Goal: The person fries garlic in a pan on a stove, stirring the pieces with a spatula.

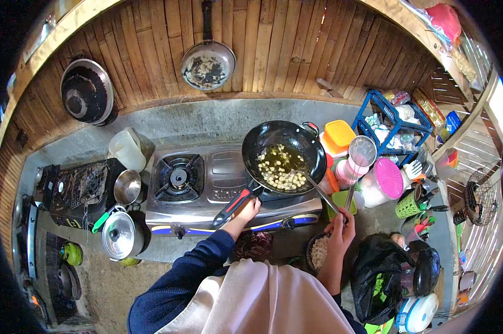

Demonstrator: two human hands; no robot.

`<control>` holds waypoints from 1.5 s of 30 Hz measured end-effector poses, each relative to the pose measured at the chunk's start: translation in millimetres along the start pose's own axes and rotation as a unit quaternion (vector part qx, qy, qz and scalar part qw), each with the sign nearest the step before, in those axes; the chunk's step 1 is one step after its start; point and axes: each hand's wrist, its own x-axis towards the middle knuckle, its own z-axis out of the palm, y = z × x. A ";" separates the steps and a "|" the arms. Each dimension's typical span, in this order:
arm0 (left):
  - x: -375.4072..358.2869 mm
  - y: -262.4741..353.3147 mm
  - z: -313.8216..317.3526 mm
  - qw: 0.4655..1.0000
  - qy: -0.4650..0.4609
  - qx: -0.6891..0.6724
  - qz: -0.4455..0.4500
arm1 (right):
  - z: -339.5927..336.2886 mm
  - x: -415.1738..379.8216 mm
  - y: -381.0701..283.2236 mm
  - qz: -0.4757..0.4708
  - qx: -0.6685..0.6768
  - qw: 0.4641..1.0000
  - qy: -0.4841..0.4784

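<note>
A black wok (253, 146) sits over the right burner, tilted in view, with oil and many small pale pieces of food (285, 177) frying in it. My left hand (247, 211) is closed at the wok's black and red handle (233, 207), its fingers partly hidden. In my right hand (340, 227) are two long handles. One belongs to a metal stirring utensil (321, 194) whose head is down among the food and hidden. The other carries a round strainer (362, 151), raised to the right of the wok.
The left burner (178, 177) of the steel stove has no pan on it. A lidded pot (119, 235) and a saucepan (128, 187) stand left. Plastic containers (339, 133), a pink-lidded tub (388, 178), a blue rack (395, 119) and a black bag (378, 267) crowd the right. A bowl of pale food (319, 251) sits beside my right wrist.
</note>
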 end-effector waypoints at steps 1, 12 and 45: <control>0.4 -1.3 1.5 1.000 0.012 0.004 0.014 | -3.4 1.6 1.3 -0.031 0.010 0.999 0.002; -2.9 7.5 -5.5 0.998 0.054 -0.014 0.030 | 6.0 3.1 11.9 -0.039 0.018 0.999 0.002; -2.8 8.0 -8.7 0.999 0.022 -0.018 0.022 | 10.2 9.1 0.5 -0.022 -0.013 1.000 -0.010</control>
